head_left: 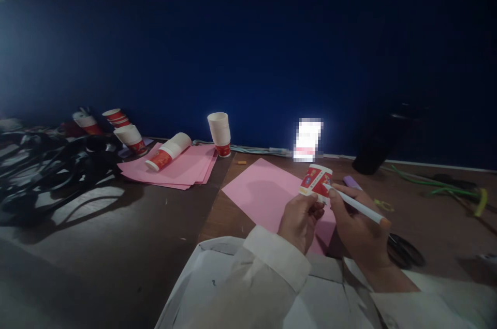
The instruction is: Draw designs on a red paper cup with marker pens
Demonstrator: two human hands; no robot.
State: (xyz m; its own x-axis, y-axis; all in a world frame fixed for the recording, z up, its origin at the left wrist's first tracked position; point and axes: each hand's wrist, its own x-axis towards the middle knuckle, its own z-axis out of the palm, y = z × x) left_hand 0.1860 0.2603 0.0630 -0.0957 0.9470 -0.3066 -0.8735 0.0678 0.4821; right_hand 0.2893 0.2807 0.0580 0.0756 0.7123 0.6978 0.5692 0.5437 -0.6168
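Note:
A red and white paper cup (315, 179) with printed patterns is held up in my left hand (301, 219), whose fingers close on its lower edge. My right hand (361, 233) grips a white marker (359, 207) with an orange end. The marker's tip points at the printed side of the cup; whether it touches cannot be made out. Below both hands lies a sheet of pink paper (258, 192), partly covered by them. A purple object (351, 182) rests just beyond my right hand, and black-handled scissors (406, 251) lie to its right.
More paper cups (219, 130) stand or lie to the left, one on a stack of pink paper (194, 166). Black cables (34, 179) heap at far left. A bright, blurred screen (308, 138) leans at the wall (248, 49) beside a dark bottle (376, 143). Green cords (438, 184) lie right.

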